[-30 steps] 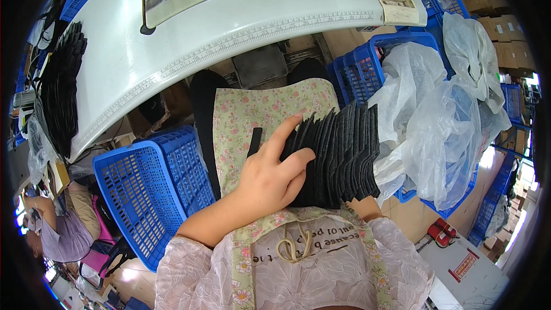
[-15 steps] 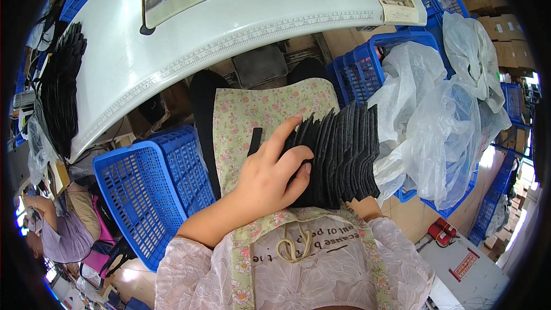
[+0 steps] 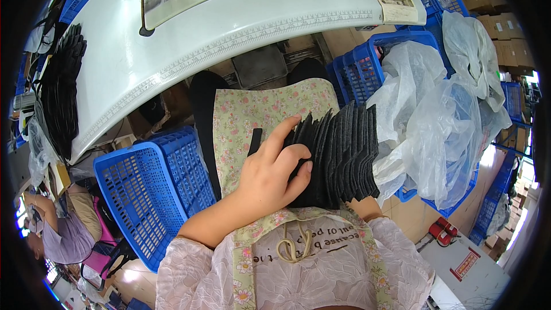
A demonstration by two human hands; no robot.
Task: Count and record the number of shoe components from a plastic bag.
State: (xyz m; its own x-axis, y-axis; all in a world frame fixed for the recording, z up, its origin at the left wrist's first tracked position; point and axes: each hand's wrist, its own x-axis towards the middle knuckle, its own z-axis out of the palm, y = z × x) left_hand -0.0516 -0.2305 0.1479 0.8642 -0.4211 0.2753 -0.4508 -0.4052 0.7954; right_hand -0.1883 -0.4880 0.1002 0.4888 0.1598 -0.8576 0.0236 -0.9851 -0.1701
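Resting across a fanned stack of black fabric pieces (image 3: 338, 158) on the lap, the left hand (image 3: 272, 175) curls its fingers over the edges, while the right hand, mostly hidden beneath the stack, has a grip that cannot be told.

Bright daylight, sharp centre, fisheye-bent dark rim
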